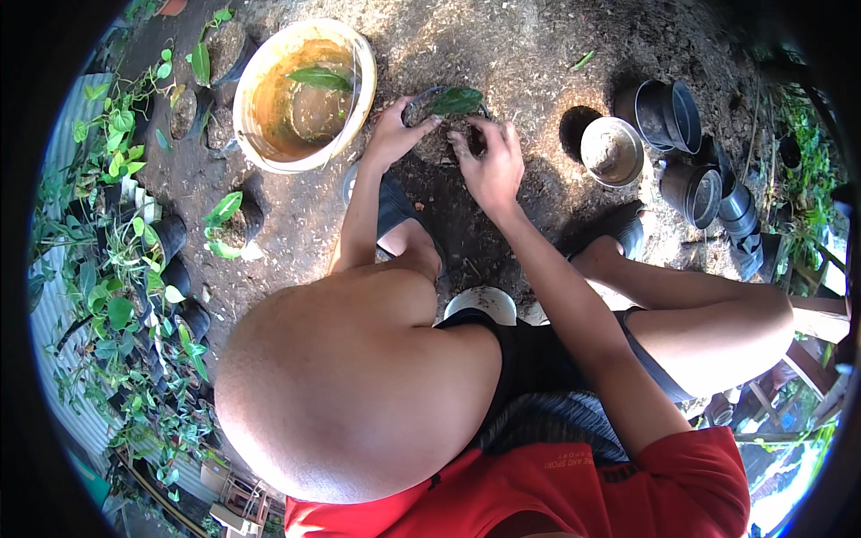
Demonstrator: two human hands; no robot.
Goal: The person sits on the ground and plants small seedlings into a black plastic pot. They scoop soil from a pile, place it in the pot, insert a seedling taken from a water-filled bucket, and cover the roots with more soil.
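A dark round plant pot (428,153) of soil sits on the ground before me, with a broad green leaf (457,101) standing at its far side. My left hand (398,138) wraps the pot's left rim, thumb reaching over the soil. At the right side, my right hand (496,161) has its thumb and fingers spread, with dirty fingertips at the soil and rim. Nothing shows between those fingers. The leaf's base is hidden from view.
Left of the pot stands a yellowish bucket (245,121) holding a loose leaf (321,78). A small potted plant (235,225) is further left. Several black pots (689,195) and a pale container (612,151) lie right. A white container (483,302) sits between my legs.
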